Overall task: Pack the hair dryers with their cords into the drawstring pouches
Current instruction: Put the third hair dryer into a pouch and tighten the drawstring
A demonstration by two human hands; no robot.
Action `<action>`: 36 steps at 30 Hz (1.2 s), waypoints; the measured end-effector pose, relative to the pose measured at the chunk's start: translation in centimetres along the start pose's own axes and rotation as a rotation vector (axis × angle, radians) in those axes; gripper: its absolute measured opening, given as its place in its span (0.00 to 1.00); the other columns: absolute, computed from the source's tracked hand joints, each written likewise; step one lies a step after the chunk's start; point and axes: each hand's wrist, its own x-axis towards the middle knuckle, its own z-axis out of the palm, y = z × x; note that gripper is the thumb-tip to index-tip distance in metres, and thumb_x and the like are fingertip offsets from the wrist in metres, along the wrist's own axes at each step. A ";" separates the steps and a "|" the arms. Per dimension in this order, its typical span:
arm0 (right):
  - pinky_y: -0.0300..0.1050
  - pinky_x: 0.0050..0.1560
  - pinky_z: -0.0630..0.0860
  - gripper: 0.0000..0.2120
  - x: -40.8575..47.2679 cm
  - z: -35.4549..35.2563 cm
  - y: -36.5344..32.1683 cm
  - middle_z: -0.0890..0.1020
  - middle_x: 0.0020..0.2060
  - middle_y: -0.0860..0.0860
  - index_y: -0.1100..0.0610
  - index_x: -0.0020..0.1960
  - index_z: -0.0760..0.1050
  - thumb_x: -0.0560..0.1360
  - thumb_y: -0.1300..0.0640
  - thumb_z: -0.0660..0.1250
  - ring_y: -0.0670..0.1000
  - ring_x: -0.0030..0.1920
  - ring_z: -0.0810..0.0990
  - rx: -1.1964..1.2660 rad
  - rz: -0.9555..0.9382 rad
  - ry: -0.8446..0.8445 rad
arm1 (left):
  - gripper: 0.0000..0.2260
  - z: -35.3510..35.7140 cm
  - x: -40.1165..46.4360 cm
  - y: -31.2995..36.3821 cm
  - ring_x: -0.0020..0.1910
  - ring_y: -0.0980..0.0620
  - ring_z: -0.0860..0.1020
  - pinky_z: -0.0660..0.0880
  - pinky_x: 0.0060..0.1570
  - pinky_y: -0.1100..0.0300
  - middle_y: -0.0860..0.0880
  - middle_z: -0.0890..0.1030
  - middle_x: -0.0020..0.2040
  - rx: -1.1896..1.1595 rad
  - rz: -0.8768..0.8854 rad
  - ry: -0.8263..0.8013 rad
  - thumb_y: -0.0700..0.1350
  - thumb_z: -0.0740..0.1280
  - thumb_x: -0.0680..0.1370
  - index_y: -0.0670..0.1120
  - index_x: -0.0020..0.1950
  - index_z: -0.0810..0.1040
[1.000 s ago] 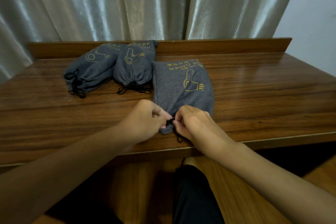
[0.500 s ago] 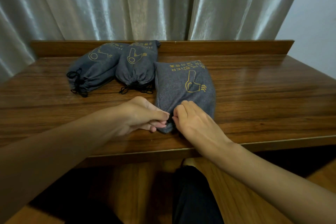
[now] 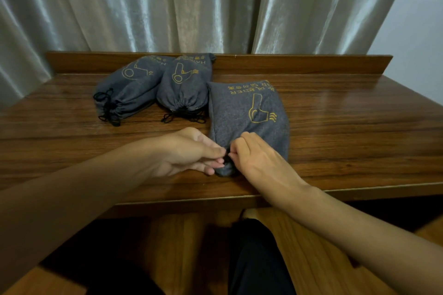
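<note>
Head cam is the only view I've got, looking down over the counter [image 3: 335,132]. Both my hands meet at the near end of the closest pouch [image 3: 249,122], the one lying flat just right of centre with its gold dryer print facing up. My left hand [image 3: 189,151] comes in from the left with its fingers curled, tips pinched at the gathered mouth of that pouch. My right hand [image 3: 256,155] sits on the pouch's near corner, fingers bent, thumb and forefinger pinching at the same spot. There's a bit of black between the two sets of fingertips, looks like the drawstring [image 3: 227,154], but it's mostly covered so I can't tell exactly how each hand has it. The pouch mouth is bunched up tight under my fingers.

Further back on the left are two more pouches. The left pouch [image 3: 129,88] lies on its side, cinched, black cord loops spilling out at its near end. The middle pouch [image 3: 184,86] is right beside it, touching it, also cinched with its cords on the wood. Its right side touches the pouch I'm working on. No dryers are visible outside the pouches. A pale curtain [image 3: 191,5] hangs behind the counter.
</note>
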 end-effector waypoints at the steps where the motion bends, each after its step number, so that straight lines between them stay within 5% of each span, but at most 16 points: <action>1: 0.51 0.42 0.78 0.10 0.0 0.0 0.1 0.78 0.37 0.58 0.63 0.42 0.76 0.79 0.62 0.60 0.58 0.38 0.79 0.020 0.014 -0.014 | 0.09 -0.2 0.0 0.0 0.38 0.56 0.83 0.80 0.36 0.65 0.45 0.83 0.39 -0.038 -0.010 -0.013 0.38 0.68 0.78 0.35 0.55 0.80; 6: 0.47 0.44 0.69 0.04 0.1 -0.5 0.5 0.79 0.37 0.61 0.67 0.41 0.77 0.72 0.67 0.71 0.61 0.38 0.80 0.174 0.092 -0.131 | 0.06 0.0 -0.3 0.0 0.36 0.57 0.83 0.81 0.38 0.65 0.44 0.84 0.40 0.001 0.001 0.002 0.35 0.69 0.77 0.37 0.52 0.81; 13: 0.43 0.59 0.63 0.11 0.0 -1.1 1.2 0.77 0.53 0.57 0.63 0.56 0.75 0.83 0.57 0.58 0.55 0.57 0.74 0.194 0.057 -0.260 | 0.03 0.8 0.0 -0.4 0.32 0.59 0.81 0.79 0.32 0.68 0.48 0.84 0.33 0.088 0.043 0.095 0.39 0.70 0.76 0.42 0.43 0.83; 19: 0.48 0.46 0.69 0.05 -0.3 -1.6 0.8 0.78 0.38 0.60 0.66 0.41 0.76 0.75 0.67 0.68 0.60 0.39 0.79 0.140 -0.009 -0.209 | 0.09 1.1 -0.1 -0.4 0.30 0.60 0.79 0.75 0.30 0.68 0.49 0.82 0.32 0.104 0.054 0.111 0.47 0.72 0.75 0.41 0.42 0.84; 23: 0.48 0.52 0.68 0.08 -0.3 -1.4 1.0 0.77 0.45 0.59 0.65 0.48 0.75 0.82 0.62 0.61 0.59 0.48 0.77 0.154 -0.017 -0.254 | 0.06 1.2 -0.6 -0.2 0.33 0.60 0.79 0.76 0.33 0.70 0.49 0.86 0.40 0.232 0.092 0.110 0.46 0.77 0.70 0.47 0.44 0.86; 27: 0.44 0.56 0.66 0.09 -0.4 -1.6 1.5 0.75 0.50 0.54 0.61 0.54 0.73 0.84 0.58 0.57 0.53 0.53 0.73 0.323 0.056 -0.315 | 0.09 1.8 -0.7 -0.1 0.34 0.53 0.77 0.76 0.39 0.63 0.51 0.84 0.34 0.352 0.120 0.191 0.48 0.79 0.68 0.47 0.44 0.85; 32: 0.40 0.47 0.69 0.05 -0.2 -2.5 2.8 0.76 0.43 0.46 0.56 0.49 0.73 0.81 0.56 0.62 0.44 0.42 0.74 0.513 0.166 -0.361 | 0.04 2.9 -0.9 0.2 0.27 0.57 0.74 0.72 0.34 0.65 0.52 0.81 0.30 0.567 0.255 0.279 0.45 0.77 0.70 0.48 0.40 0.84; 36: 0.30 0.37 0.66 0.05 -0.2 -2.7 3.2 0.76 0.34 0.43 0.56 0.47 0.74 0.81 0.56 0.64 0.38 0.33 0.74 0.645 0.219 -0.407 | 0.04 4.7 -1.7 0.0 0.41 0.53 0.78 0.71 0.42 0.60 0.53 0.80 0.37 0.894 0.380 0.509 0.48 0.70 0.71 0.51 0.38 0.78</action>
